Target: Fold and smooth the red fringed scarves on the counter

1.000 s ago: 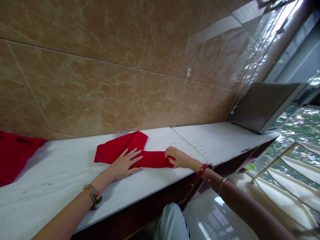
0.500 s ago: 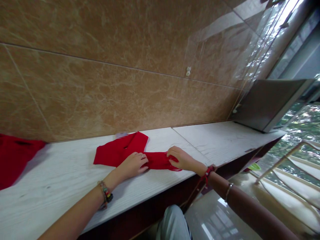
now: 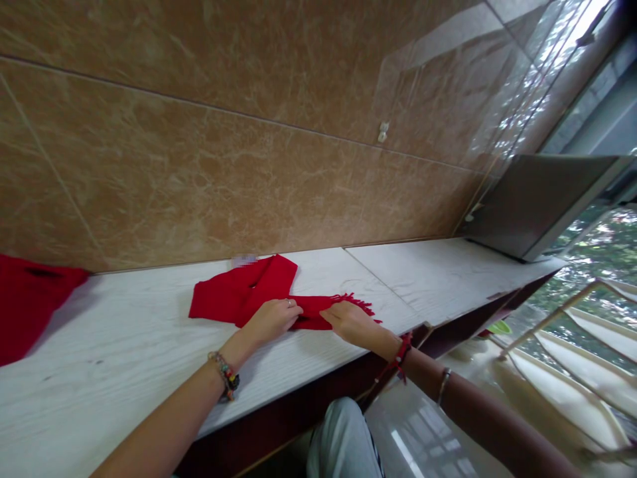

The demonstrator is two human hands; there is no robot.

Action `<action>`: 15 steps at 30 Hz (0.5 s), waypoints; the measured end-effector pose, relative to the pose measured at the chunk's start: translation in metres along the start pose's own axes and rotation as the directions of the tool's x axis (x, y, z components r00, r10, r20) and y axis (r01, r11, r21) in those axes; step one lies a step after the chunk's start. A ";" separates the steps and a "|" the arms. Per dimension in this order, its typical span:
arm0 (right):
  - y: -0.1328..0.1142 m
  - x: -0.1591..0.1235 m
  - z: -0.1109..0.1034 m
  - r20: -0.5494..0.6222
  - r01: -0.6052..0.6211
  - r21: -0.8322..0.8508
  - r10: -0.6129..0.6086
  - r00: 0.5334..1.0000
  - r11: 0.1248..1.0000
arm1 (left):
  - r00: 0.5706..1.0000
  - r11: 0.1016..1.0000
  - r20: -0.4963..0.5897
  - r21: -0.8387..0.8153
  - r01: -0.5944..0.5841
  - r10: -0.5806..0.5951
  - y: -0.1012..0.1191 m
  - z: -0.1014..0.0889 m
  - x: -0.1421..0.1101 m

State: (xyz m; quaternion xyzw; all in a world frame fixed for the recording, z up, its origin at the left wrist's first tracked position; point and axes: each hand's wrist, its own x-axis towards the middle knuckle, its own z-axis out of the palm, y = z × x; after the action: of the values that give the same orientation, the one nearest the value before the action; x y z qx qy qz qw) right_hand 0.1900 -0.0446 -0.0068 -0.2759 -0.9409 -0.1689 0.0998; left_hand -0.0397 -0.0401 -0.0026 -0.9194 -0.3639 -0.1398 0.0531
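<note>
A red scarf (image 3: 223, 296) lies folded on the white wood-grain counter, its right strip ending in a loose fringe (image 3: 365, 308). My left hand (image 3: 275, 318) pinches the strip near the crossing fold, fingers curled together. A little to the right, my right hand (image 3: 349, 322) has its fingers closed on the same strip close to the fringe. Between the two hands the cloth is slightly bunched. A small pale label or packet (image 3: 243, 260) shows blurred behind the scarf, by the wall.
Another red cloth (image 3: 34, 305) lies at the counter's far left. The white counter (image 3: 124, 345) runs along a brown tiled wall (image 3: 209, 186). A grey box-like appliance (image 3: 542, 206) stands at the right end. Below the front edge are my knee (image 3: 343, 438) and a metal-framed rack (image 3: 577, 358).
My left hand has slid right and gone from lying flat to pinching the strip. My right hand has moved in from the end, and the fringe now spreads out beyond it.
</note>
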 end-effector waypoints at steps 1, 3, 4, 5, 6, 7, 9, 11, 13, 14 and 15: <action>-0.002 0.001 0.002 -0.030 -0.023 0.007 0.023 0.999 1.000 | 1.000 0.999 -0.021 -0.032 0.020 -0.021 -0.001 0.002 0.000; -0.006 0.004 0.007 -0.080 -0.082 0.028 0.084 0.993 0.996 | 0.997 0.993 -0.054 -0.099 0.056 -0.062 -0.002 0.006 0.000; -0.008 0.005 0.009 -0.091 -0.113 0.031 0.115 0.989 0.993 | 0.995 0.990 -0.062 -0.125 0.068 -0.076 -0.002 0.007 0.000; -0.008 0.007 0.011 -0.091 -0.138 0.027 0.140 0.986 0.990 | 0.994 0.987 -0.066 -0.143 0.076 -0.087 -0.003 0.008 0.000; -0.008 0.009 0.012 -0.082 -0.154 0.017 0.155 0.985 0.988 | 0.994 0.985 -0.066 -0.154 0.080 -0.091 -0.003 0.008 -0.001; -0.007 0.010 0.013 -0.071 -0.162 0.007 0.162 0.984 0.987 | 0.994 0.984 -0.062 -0.159 0.080 -0.090 -0.003 0.008 -0.001; -0.005 0.012 0.012 -0.065 -0.157 0.004 0.157 0.985 0.988 | 0.995 0.986 -0.052 -0.149 0.072 -0.080 -0.002 0.006 -0.002; -0.002 0.012 0.009 -0.091 -0.139 0.024 0.141 0.986 0.990 | 0.997 0.992 -0.044 -0.107 0.064 -0.069 -0.001 0.003 -0.002; -0.001 0.011 0.003 -0.136 -0.127 0.040 0.131 0.982 0.991 | 0.998 0.998 -0.036 -0.039 0.046 -0.048 0.000 0.000 -0.002; -0.001 0.011 0.001 -0.158 -0.117 0.042 0.122 0.980 0.992 | 0.999 1.000 -0.031 -0.009 0.028 -0.029 0.001 -0.002 -0.002; -0.001 0.009 -0.001 -0.176 -0.097 0.040 0.103 0.979 0.994 | 1.000 1.000 -0.024 0.014 0.002 -0.001 0.001 -0.004 -0.002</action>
State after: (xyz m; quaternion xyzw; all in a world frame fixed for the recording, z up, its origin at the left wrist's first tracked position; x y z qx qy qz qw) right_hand 0.1820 -0.0414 -0.0031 -0.3050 -0.9158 -0.1730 0.1959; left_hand -0.0412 -0.0435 0.0001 -0.9170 -0.3649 -0.1481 0.0639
